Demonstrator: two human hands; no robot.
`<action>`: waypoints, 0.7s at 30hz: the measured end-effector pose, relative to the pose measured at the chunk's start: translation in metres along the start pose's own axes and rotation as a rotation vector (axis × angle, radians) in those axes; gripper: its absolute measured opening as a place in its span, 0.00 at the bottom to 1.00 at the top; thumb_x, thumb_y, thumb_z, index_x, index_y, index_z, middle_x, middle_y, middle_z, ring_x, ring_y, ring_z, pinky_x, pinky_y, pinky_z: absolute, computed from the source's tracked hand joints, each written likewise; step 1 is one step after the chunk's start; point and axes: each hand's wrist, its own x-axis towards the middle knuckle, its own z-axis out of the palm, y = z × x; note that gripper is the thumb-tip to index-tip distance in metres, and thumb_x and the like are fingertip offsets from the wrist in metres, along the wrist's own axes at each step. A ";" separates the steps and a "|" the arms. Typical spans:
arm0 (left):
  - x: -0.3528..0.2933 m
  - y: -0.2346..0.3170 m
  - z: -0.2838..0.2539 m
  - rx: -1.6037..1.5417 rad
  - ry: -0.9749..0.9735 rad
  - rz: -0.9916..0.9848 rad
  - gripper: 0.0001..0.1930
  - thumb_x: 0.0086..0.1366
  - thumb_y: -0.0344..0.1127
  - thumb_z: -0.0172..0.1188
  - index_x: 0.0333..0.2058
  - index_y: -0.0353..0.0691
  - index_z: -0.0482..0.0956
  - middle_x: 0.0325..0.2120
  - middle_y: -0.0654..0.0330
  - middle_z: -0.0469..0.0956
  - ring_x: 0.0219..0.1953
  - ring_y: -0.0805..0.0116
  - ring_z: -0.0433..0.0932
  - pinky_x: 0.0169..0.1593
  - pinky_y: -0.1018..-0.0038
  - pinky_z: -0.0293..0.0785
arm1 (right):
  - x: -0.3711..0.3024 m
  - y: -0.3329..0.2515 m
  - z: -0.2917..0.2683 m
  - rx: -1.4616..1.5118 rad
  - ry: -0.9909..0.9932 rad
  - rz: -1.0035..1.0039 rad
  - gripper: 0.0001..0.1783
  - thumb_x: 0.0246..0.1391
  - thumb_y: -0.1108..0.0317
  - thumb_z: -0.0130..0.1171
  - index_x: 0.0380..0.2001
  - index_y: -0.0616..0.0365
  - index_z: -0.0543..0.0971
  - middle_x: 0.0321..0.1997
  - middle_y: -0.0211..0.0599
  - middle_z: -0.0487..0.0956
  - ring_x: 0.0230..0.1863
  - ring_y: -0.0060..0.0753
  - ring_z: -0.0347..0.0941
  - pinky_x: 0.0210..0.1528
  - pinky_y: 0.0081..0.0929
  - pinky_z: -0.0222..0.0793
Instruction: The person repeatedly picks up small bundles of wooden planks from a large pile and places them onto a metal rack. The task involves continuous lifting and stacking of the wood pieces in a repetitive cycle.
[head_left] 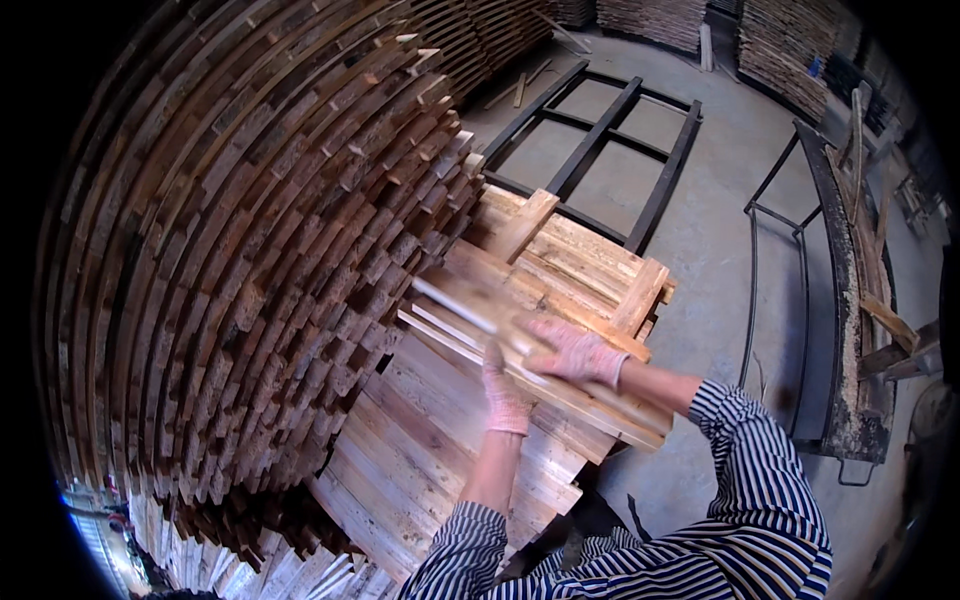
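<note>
Both my hands wear pale pink knitted gloves and are at a wooden board (465, 274), which is smeared by motion. My right hand (580, 353) lies over the board's near right part, its fingers closed on it. Against the near edge is my left hand (505, 398), thumb side up and fingers partly hidden, seemingly gripping the same board. Under and beside the hands run several more loose boards (610, 415). They lie across a low layer of planks (420, 425). Just beyond, two short crosspieces (640, 297) rest on further planks (578, 268).
A tall, dense stack of rough boards (260, 270) rises close on my left. Ahead on the concrete floor lies a dark metal frame (600, 130). To the right stands a dark metal rack (845, 330) with wood scraps. More board stacks (790, 50) stand far back.
</note>
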 end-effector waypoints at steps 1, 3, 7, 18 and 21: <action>0.011 -0.003 -0.002 -0.006 -0.003 0.018 0.36 0.65 0.60 0.64 0.60 0.36 0.73 0.52 0.48 0.80 0.54 0.49 0.79 0.62 0.50 0.74 | 0.008 0.014 -0.015 0.015 0.026 0.016 0.51 0.56 0.36 0.59 0.76 0.48 0.58 0.57 0.61 0.73 0.63 0.59 0.69 0.66 0.46 0.65; 0.025 -0.009 -0.006 0.033 0.007 -0.008 0.38 0.63 0.62 0.65 0.62 0.39 0.72 0.54 0.50 0.78 0.56 0.49 0.77 0.63 0.49 0.72 | 0.026 0.066 -0.052 -0.143 0.045 0.131 0.50 0.56 0.37 0.59 0.76 0.47 0.59 0.54 0.60 0.74 0.58 0.56 0.72 0.62 0.47 0.68; 0.029 -0.008 -0.037 0.127 0.052 -0.083 0.45 0.59 0.67 0.67 0.67 0.44 0.68 0.63 0.53 0.72 0.63 0.48 0.71 0.67 0.46 0.67 | 0.068 0.117 -0.063 -0.316 -0.008 0.241 0.44 0.57 0.41 0.58 0.74 0.44 0.63 0.53 0.58 0.74 0.55 0.56 0.73 0.59 0.48 0.70; 0.057 0.005 0.009 0.035 0.010 -0.039 0.54 0.60 0.78 0.56 0.72 0.43 0.57 0.69 0.51 0.62 0.69 0.50 0.62 0.72 0.49 0.60 | 0.025 0.016 -0.011 -0.018 -0.027 -0.036 0.49 0.60 0.30 0.49 0.75 0.50 0.60 0.62 0.64 0.71 0.61 0.59 0.71 0.66 0.48 0.66; 0.070 -0.007 0.021 0.174 0.229 0.005 0.54 0.60 0.80 0.53 0.71 0.42 0.58 0.69 0.49 0.62 0.68 0.45 0.63 0.71 0.46 0.61 | 0.016 0.011 -0.048 0.034 -0.045 0.132 0.50 0.58 0.29 0.52 0.75 0.45 0.61 0.56 0.58 0.74 0.57 0.55 0.73 0.63 0.45 0.69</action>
